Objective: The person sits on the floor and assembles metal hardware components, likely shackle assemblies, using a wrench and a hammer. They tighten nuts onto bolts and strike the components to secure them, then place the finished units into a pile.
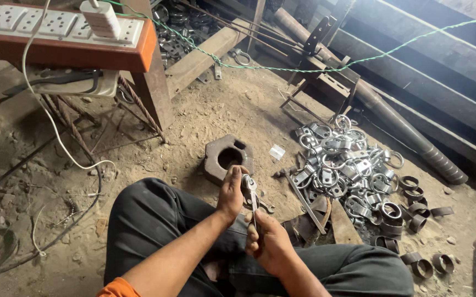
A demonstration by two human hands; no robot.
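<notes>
I sit on a dusty floor with my dark-trousered knees up. My left hand (231, 191) pinches a small shiny metal clamp piece (249, 184) at its top. My right hand (268, 237) is closed around the lower end of a thin metal tool or rod (254, 209) that runs up to the clamp piece. Both hands meet above my lap, just in front of a heavy hexagonal iron block with a round hole (226, 157).
A pile of shiny metal rings and clamps (348, 168) lies to the right, with dark ring bands (414, 198) beyond it. An orange-edged power strip (62, 30) sits on a stand at upper left, with white cable trailing down. Long steel pipes (392, 118) lie at right.
</notes>
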